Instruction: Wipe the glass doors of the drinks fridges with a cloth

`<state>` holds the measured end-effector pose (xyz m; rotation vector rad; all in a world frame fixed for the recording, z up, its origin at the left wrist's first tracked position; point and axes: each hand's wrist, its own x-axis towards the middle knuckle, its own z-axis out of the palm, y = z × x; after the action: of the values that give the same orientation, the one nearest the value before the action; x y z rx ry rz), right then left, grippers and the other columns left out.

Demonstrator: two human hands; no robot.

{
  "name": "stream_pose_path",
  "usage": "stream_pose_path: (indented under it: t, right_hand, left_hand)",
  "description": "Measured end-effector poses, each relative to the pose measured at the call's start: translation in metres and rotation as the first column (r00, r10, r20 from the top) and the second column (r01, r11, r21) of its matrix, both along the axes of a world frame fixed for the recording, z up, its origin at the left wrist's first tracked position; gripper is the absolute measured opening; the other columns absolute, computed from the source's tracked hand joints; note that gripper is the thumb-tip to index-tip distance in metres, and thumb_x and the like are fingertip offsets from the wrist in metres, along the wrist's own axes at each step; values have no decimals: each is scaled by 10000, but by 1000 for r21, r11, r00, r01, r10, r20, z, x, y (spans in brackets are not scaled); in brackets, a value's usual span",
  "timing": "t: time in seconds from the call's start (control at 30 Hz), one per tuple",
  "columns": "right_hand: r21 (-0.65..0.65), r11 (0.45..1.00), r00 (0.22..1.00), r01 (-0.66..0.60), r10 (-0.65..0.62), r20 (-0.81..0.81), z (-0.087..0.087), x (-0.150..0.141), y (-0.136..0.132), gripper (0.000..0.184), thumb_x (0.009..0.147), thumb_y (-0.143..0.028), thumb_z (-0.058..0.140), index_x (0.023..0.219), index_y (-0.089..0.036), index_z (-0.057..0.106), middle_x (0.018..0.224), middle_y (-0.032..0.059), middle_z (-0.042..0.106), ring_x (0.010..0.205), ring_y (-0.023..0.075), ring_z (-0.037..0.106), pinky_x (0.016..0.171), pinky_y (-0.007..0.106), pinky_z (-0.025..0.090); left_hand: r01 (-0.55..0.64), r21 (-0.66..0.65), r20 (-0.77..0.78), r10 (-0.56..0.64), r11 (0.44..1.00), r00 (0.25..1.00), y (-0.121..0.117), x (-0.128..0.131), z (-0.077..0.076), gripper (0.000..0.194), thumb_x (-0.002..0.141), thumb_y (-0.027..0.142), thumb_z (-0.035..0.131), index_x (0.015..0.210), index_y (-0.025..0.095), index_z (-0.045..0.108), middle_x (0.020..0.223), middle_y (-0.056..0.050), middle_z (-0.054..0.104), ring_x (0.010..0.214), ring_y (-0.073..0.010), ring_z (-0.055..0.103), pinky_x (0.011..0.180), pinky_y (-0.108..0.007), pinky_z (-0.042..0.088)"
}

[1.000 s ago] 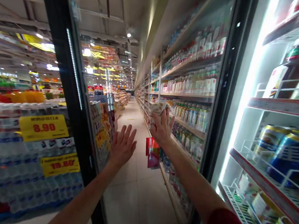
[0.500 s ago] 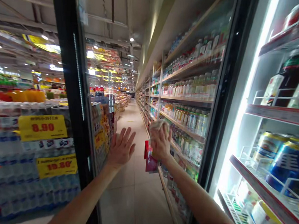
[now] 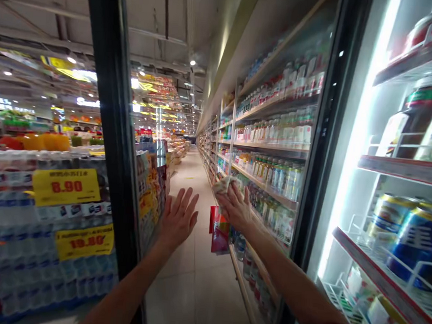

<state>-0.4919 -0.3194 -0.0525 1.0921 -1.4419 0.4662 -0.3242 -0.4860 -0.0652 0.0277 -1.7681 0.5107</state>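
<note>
Right hand (image 3: 238, 206) over cloth (image 3: 222, 185) at glass door (image 3: 112, 85); left hand (image 3: 177, 221) flat.

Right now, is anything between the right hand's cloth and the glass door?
Nothing visible: the cloth, under the right hand, appears to lie against the glass door. The open left hand is off to the left.

A cooler shelf (image 3: 385, 282) carries drink cans (image 3: 420, 235) with gold-coloured rims, standing upright.

The right hand (image 3: 237, 210) partly hides the cloth (image 3: 223, 184).
</note>
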Motion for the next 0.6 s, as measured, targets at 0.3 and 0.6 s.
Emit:
stream_pose_path:
  t: [0.3,0.6]
  right_hand:
    - [-543,798,884,264,26,467,-28,-32,25,487,876,-272,334,1348,-173,394,1418,197,345,1371,319,203,1002,619,254]
    - [-633,658,826,408,30,563,-35,-73,67,493,863,-285,295,1322,-160,421,1356,206,417,1326,317,292,966,630,284]
  left_hand:
    - [1,-7,4,-1,1000,1000,-5,-4,-3,620,851,238,493,1418,230,243,1424,-85,347,1370,-209,206,1136,-436,116]
    - [11,-23,-2,-11,1000,1000,-10,-7,-4,655,843,241,514,1425,225,214,1419,-95,352,1374,-207,197,1137,-431,99]
